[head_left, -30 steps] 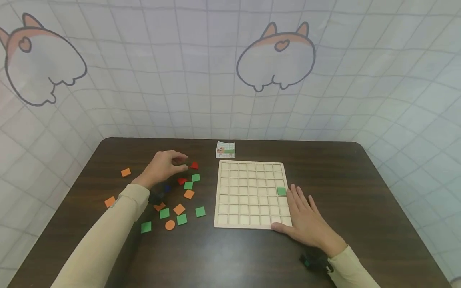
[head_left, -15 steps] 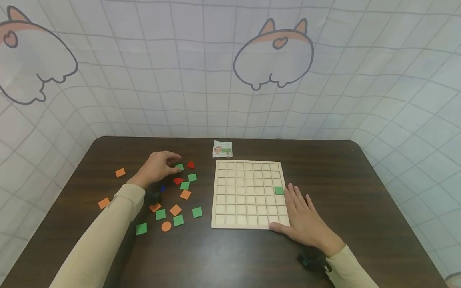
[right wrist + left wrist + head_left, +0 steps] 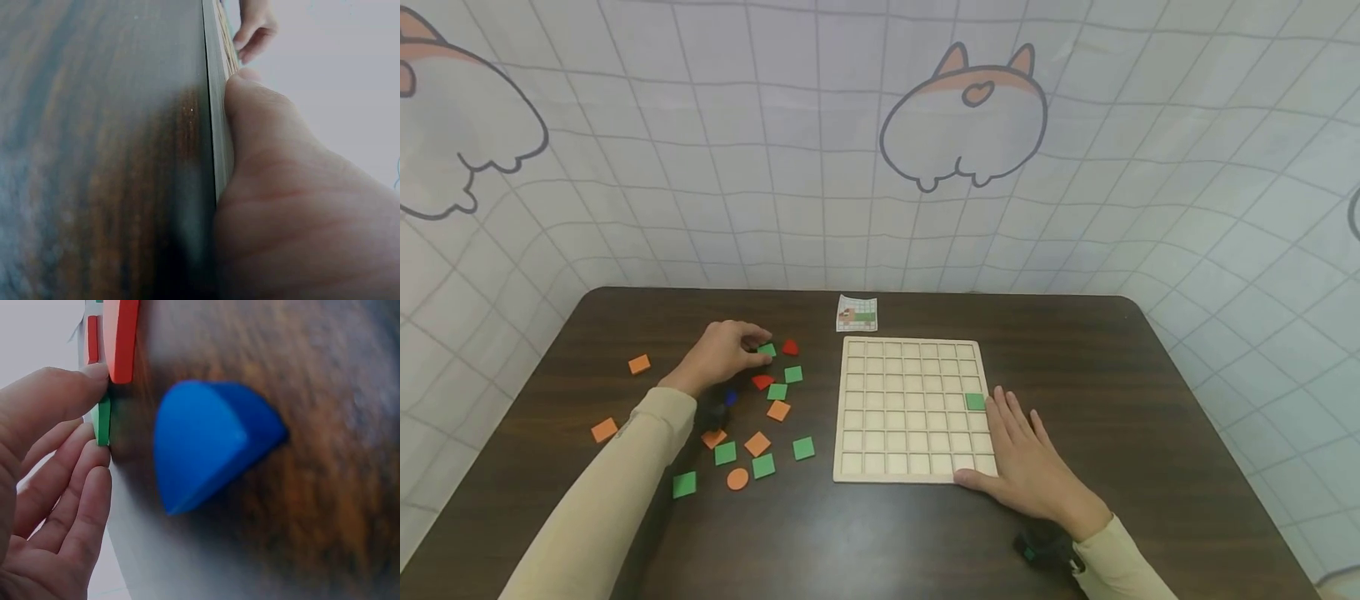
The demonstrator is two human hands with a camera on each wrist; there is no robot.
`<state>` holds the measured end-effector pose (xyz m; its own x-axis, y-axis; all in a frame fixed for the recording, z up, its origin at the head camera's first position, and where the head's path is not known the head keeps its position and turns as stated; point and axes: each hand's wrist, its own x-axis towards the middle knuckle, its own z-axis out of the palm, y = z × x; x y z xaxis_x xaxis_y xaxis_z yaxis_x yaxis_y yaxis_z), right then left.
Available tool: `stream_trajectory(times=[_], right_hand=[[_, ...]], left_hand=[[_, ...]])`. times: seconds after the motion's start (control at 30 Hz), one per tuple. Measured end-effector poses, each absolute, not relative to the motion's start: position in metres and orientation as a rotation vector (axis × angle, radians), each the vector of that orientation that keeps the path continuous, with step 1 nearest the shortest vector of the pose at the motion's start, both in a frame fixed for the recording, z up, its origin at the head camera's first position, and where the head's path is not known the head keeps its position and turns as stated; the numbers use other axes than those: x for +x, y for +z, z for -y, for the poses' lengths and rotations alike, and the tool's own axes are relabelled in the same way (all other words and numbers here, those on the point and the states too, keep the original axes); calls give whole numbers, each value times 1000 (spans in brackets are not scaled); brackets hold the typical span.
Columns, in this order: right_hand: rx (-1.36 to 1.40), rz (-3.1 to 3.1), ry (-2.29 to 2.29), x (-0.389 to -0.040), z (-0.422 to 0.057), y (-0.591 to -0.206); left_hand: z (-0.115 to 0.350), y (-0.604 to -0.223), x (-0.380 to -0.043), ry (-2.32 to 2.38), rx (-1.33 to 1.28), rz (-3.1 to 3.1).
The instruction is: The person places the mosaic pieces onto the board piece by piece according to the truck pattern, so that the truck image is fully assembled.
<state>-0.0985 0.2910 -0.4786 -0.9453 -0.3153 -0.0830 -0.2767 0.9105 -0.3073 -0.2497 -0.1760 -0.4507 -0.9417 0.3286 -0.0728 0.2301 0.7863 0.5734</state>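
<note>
Pinching a green square tile (image 3: 767, 350) between thumb and fingertips, the left hand (image 3: 721, 353) has it right at the grip; being square, it shows no long axis, and whether it is clear of the dark wooden table (image 3: 895, 542) I cannot tell. The gridded wooden board (image 3: 895, 400) lies to the right of the grip and nearer the person — apart from it, with the right hand (image 3: 1033, 475) along the board's farther side, fingers straight, thumb at the near edge, grasping nothing. A seated green tile (image 3: 975, 402) fills a cell in the rightmost column, beside the right fingertips. Just right of the grip, toward the board, sits a red wedge piece (image 3: 791, 347) — the closest obstacle; two loose green tiles (image 3: 793, 375) lie nearer the person. A blue quarter-round block (image 3: 212, 444) sits near the left wrist. Beyond and right of the grip is a printed card (image 3: 857, 314).
</note>
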Motion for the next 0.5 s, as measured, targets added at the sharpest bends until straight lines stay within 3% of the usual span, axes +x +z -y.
stream_trajectory(times=[0.5], right_hand=[[-465, -2947, -433, -97, -291, -477]], left_hand=[[176, -453, -251, 932, 383, -2816]])
